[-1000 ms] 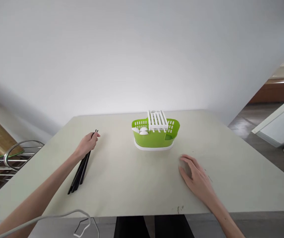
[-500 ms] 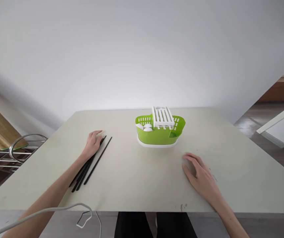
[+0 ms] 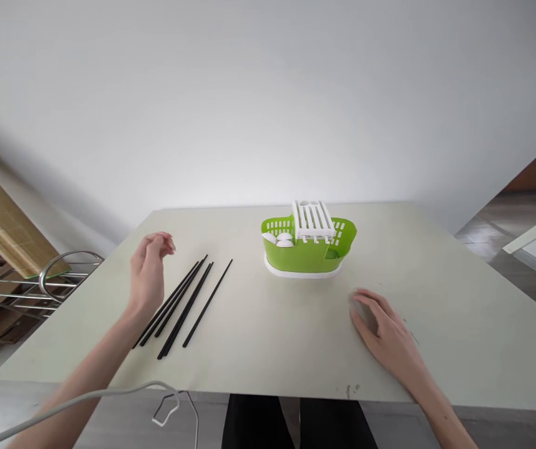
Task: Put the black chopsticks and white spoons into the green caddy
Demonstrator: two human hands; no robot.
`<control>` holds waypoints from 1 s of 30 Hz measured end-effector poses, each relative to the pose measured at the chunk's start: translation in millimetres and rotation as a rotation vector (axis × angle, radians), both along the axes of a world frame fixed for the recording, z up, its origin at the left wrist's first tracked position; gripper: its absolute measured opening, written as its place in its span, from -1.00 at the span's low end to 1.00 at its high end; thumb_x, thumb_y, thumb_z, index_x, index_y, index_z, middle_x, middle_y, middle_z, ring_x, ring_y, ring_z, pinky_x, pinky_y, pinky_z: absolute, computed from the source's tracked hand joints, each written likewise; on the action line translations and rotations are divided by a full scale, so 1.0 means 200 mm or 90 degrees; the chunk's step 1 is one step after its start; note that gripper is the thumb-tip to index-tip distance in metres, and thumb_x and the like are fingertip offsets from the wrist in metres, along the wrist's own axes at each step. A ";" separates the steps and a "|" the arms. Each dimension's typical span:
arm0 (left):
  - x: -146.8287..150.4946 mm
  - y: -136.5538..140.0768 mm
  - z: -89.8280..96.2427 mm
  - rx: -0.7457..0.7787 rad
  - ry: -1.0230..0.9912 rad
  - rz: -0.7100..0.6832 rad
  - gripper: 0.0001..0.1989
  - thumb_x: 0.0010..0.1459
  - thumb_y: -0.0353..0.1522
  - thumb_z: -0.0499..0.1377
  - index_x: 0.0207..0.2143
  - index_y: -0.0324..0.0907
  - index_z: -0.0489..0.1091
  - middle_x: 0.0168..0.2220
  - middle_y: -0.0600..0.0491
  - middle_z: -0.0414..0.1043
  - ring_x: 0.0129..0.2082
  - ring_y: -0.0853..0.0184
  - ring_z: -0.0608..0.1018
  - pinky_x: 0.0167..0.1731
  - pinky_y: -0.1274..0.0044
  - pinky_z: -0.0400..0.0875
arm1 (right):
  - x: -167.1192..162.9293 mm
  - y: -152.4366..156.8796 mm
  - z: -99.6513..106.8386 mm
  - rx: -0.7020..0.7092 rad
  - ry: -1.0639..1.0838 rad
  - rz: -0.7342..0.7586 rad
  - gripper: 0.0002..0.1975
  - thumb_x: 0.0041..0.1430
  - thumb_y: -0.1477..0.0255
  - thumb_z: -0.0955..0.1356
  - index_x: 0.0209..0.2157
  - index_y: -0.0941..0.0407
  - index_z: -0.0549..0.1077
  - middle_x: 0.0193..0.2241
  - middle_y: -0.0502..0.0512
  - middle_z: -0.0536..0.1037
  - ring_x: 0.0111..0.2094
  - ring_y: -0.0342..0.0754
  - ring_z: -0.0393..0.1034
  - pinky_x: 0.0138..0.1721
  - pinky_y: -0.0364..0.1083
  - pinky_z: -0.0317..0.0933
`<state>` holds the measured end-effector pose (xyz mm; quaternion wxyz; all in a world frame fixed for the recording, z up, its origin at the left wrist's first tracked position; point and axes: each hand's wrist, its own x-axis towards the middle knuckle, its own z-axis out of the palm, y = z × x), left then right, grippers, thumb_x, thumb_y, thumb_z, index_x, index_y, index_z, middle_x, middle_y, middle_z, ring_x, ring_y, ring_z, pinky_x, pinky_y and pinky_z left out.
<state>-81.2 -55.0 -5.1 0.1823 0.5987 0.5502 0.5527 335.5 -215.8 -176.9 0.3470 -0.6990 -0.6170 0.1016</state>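
Note:
My left hand [image 3: 148, 271] is raised beside several black chopsticks [image 3: 186, 308], its fingers curled together with nothing showing in them. The chopsticks lie loosely side by side on the table, slanting away from me, and one black chopstick [image 3: 208, 304] lies apart on the right. My right hand [image 3: 387, 330] rests on the table, thumb and fingers apart, holding nothing. Beyond it stands a green basket [image 3: 302, 259] with a white base and a slotted white rack [image 3: 314, 219] across its top. White spoons [image 3: 284, 240] show in the basket's left part.
The pale table [image 3: 268, 337] reaches back to a white wall [image 3: 268, 106]. A white cable [image 3: 103, 393] crosses the lower left. Left of the table are a metal rack [image 3: 62, 280] and a leaning wooden board [image 3: 12, 215].
My left hand has lifted off the chopsticks and drawn left, its fingers curling in. The chopsticks now lie more spread out. My right hand stays in place; the view has shifted slightly.

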 end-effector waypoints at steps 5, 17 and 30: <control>0.29 -0.27 -0.08 0.050 0.408 -0.316 -0.83 0.35 -0.25 0.10 -0.16 -0.05 0.48 -0.44 0.11 0.49 -0.48 0.34 0.49 -0.43 0.48 0.39 | 0.01 0.00 0.00 -0.016 -0.002 0.000 -0.66 0.42 0.15 0.22 0.10 -0.06 0.43 0.26 0.14 0.42 0.19 0.17 0.42 0.16 0.18 0.33; 0.61 -0.04 -0.02 0.315 0.496 -0.181 -0.74 0.42 -0.22 0.11 0.08 -0.10 0.33 0.03 -0.17 0.47 0.02 0.08 0.52 0.02 0.21 0.39 | -0.01 0.00 0.00 0.000 0.025 0.005 -0.68 0.43 0.17 0.23 0.07 -0.07 0.47 0.24 0.12 0.45 0.15 0.15 0.45 0.07 0.14 0.40; 0.78 0.42 0.12 0.308 0.907 -0.531 -0.54 0.46 0.03 -0.07 -0.10 -0.12 0.39 -0.23 -0.07 0.54 -0.34 0.21 0.57 -0.43 0.45 0.26 | -0.01 0.00 0.03 -0.004 0.031 0.014 -0.70 0.44 0.19 0.21 0.04 -0.11 0.48 0.24 0.10 0.45 0.10 0.14 0.49 -0.06 0.11 0.46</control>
